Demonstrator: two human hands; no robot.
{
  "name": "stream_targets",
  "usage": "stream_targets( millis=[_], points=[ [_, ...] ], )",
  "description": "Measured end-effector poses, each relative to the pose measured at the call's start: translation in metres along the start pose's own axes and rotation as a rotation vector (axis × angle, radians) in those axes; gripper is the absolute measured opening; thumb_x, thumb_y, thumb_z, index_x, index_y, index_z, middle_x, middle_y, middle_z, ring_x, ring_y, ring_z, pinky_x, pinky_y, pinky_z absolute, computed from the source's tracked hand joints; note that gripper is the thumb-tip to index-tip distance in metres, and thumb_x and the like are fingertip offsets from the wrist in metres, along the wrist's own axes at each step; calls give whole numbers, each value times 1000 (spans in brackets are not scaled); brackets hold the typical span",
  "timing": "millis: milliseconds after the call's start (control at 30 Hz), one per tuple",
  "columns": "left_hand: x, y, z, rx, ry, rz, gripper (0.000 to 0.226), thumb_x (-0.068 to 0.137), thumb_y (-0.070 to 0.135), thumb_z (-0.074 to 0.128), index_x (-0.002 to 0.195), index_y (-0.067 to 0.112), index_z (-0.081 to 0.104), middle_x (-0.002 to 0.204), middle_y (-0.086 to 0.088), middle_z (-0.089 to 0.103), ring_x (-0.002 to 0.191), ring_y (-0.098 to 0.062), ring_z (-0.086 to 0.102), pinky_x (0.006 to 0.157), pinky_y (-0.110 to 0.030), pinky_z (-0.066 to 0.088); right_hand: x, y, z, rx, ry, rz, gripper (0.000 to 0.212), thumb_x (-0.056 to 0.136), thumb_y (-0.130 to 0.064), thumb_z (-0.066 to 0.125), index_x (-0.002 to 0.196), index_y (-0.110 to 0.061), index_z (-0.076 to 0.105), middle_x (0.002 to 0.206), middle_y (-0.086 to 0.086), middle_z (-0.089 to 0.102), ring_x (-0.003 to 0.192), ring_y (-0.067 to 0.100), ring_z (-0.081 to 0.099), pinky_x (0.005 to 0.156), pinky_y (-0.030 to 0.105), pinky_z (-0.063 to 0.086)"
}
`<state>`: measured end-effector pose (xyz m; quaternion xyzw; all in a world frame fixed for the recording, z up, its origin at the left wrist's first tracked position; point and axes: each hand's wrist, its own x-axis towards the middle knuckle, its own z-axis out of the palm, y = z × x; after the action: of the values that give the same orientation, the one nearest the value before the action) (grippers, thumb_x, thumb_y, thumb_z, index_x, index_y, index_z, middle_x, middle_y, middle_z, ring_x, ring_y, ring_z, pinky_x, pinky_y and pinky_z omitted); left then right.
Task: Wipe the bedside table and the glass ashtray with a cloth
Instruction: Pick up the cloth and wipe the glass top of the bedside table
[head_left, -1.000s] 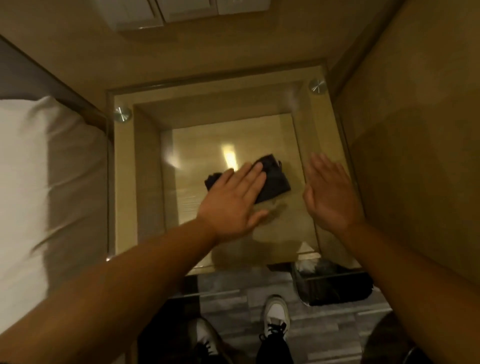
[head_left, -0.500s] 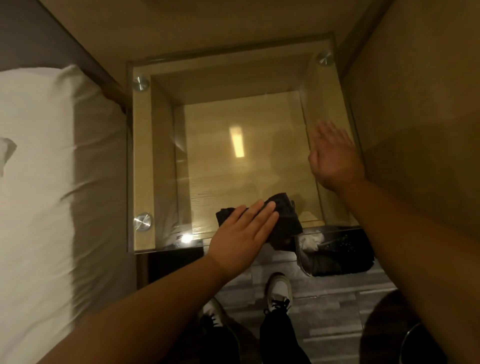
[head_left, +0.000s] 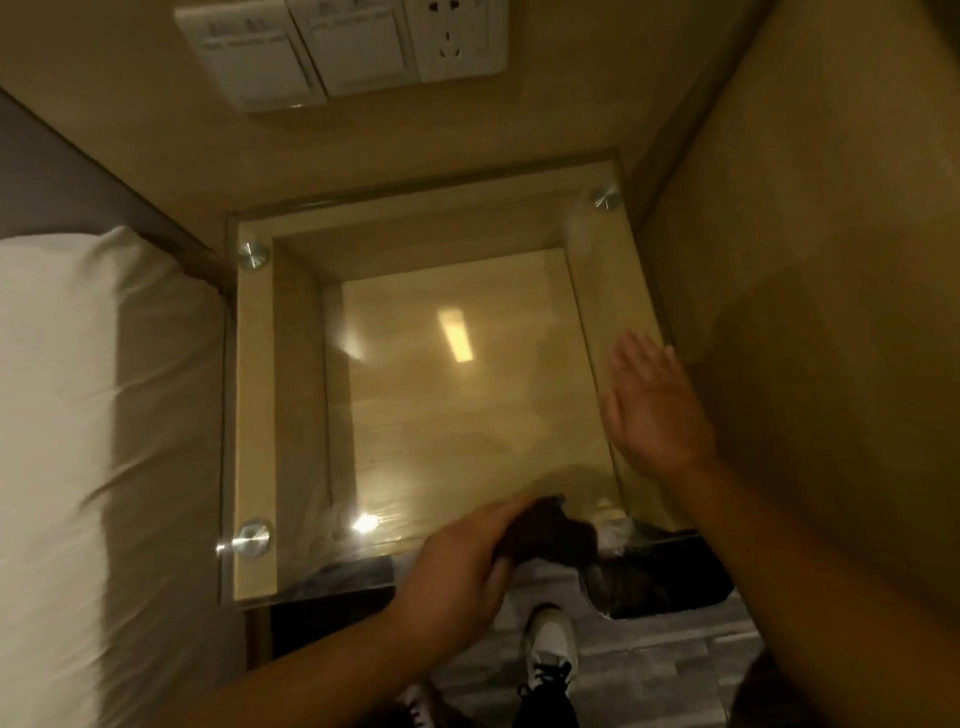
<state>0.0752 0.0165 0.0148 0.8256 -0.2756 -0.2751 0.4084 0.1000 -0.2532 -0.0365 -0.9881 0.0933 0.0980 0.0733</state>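
Observation:
The bedside table (head_left: 291, 395) has a glass top over a light wood frame, with round metal studs at its corners. A dark cloth (head_left: 553, 535) lies bunched at the table's front edge, hanging partly past it. My left hand (head_left: 457, 566) grips the cloth from the near side, fingers curled into it. My right hand (head_left: 652, 405) rests flat and open on the glass near the right edge, holding nothing. No glass ashtray shows in this view.
A white bed (head_left: 78, 441) runs along the table's left side. A tan wall (head_left: 831, 260) closes the right side. Switch and socket plates (head_left: 343, 47) sit on the back wall. A dark bin (head_left: 670, 577) stands on the floor by my shoe (head_left: 550, 644).
My left hand has drawn the cloth from the middle of the glass back to the front edge and now curls around it. My right hand stays flat near the right edge.

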Motion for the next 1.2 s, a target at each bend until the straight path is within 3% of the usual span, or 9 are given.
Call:
stream_targets(
  millis=[133, 233, 333, 433, 533, 767, 900, 1033, 1200],
  points=[
    [122, 29, -57, 89, 282, 43, 44, 90, 13, 57, 134, 22, 53, 121, 4, 64, 103, -4, 58, 87, -5, 38, 1, 1, 0, 11, 4, -11, 61, 92, -36, 22, 143, -5, 38, 152, 15, 34, 142, 27, 25, 116, 45, 17],
    [228, 36, -89, 255, 360, 123, 48, 93, 11, 55, 140, 20, 46, 129, -3, 60, 111, -15, 58, 93, -24, 45, 1, 2, 1, 27, 21, -4, 58, 92, -35, 29, 141, -5, 41, 150, 15, 37, 141, 27, 29, 114, 45, 18],
    [318, 30, -94, 445, 250, 81, 57, 96, 9, 48, 149, 19, 30, 146, -11, 42, 129, -26, 44, 107, -37, 37, 2, 5, 7, 32, 42, -18, 58, 92, -33, 29, 142, -6, 39, 151, 14, 35, 142, 27, 27, 114, 45, 17],
    [357, 11, -74, 728, 18, 59, 63, 100, 24, 41, 154, 16, 8, 161, -7, 6, 147, -23, 7, 118, -37, 7, 1, 7, 10, 60, 77, -41, 56, 93, -30, 29, 143, -6, 38, 151, 15, 35, 142, 27, 26, 116, 45, 16],
    [356, -3, -61, 896, -13, 118, 69, 99, 53, 21, 153, 15, 0, 161, -6, -4, 148, -21, -3, 118, -40, 2, 1, 8, 13, 138, 123, -51, 53, 94, -25, 30, 141, -3, 41, 149, 17, 38, 141, 27, 28, 117, 43, 15],
    [304, -4, -45, 954, -35, 188, 69, 99, 54, 14, 153, 13, 3, 161, -7, 1, 148, -21, 1, 117, -41, 6, -1, 11, 3, 476, 260, 32, 54, 96, -25, 27, 145, -3, 25, 153, 8, 24, 143, 17, 18, 118, 43, 16],
    [246, 1, -18, 902, -102, 204, 72, 97, 58, 15, 153, 13, 5, 161, -7, 1, 148, -21, 0, 117, -41, 5, -5, 17, -13, 635, 362, 210, 53, 98, -24, 28, 146, -5, 26, 153, 0, 19, 142, 11, 14, 117, 47, 20],
    [181, 10, 23, 908, -184, 231, 83, 92, 67, 9, 153, 12, -1, 161, -8, -6, 147, -23, -8, 119, -44, 3, -12, 34, -23, 629, 427, 301, 50, 99, -23, 29, 144, -1, 32, 155, 14, 24, 143, 24, 22, 115, 51, 24],
    [104, 17, 73, 875, -243, 269, 93, 88, 75, 18, 152, 11, -3, 160, -9, -11, 146, -24, -14, 118, -44, -5, -46, 43, -21, 545, 388, 340, 54, 98, -31, 25, 143, -3, 35, 155, 14, 26, 143, 28, 23, 115, 49, 24]
  ],
)
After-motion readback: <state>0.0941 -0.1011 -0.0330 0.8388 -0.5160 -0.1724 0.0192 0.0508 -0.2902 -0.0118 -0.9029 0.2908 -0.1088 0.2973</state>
